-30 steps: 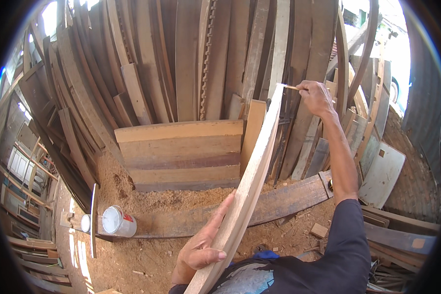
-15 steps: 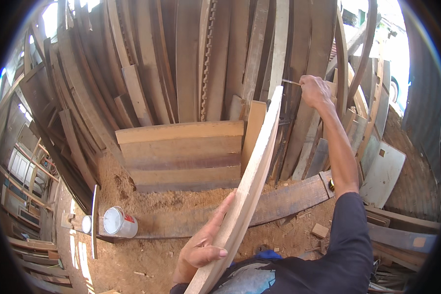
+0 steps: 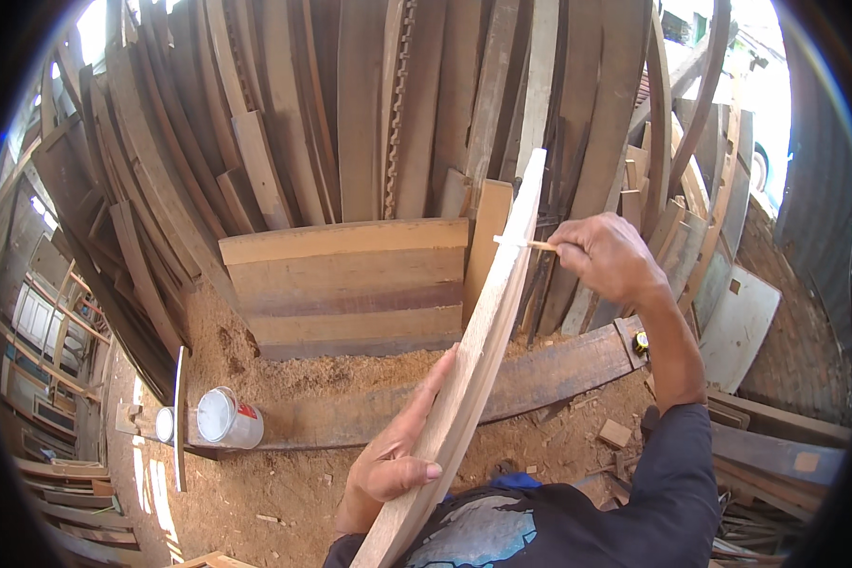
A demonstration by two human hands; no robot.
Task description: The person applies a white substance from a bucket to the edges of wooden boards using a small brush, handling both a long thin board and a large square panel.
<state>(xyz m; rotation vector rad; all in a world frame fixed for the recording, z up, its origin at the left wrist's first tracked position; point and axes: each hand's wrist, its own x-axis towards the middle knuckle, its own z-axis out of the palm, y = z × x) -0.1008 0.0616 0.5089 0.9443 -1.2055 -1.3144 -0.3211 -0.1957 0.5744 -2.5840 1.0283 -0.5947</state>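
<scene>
My left hand point(image 3: 388, 478) is closed round the lower part of a long pale length of wood point(image 3: 459, 398), its thumb across the near face. The wood slants up and away from my body, with a whitish coating on its far part. My right hand point(image 3: 606, 251) pinches a thin stick point(image 3: 542, 246) with a white end. That end lies across the wood's edge near the whitish part; whether it presses on the wood, I cannot tell.
Behind stand several tall boards point(image 3: 360, 133) leaning upright, and a panel of joined planks point(image 3: 341, 270). A low plank bench point(image 3: 322, 421) bears a white bucket point(image 3: 229, 419) at its left and a tape measure point(image 3: 640, 343) at its right. Sawdust covers the ground.
My right hand has come down and a little left, bringing the stick from beyond the wood's far end onto its edge. My left hand keeps its hold.
</scene>
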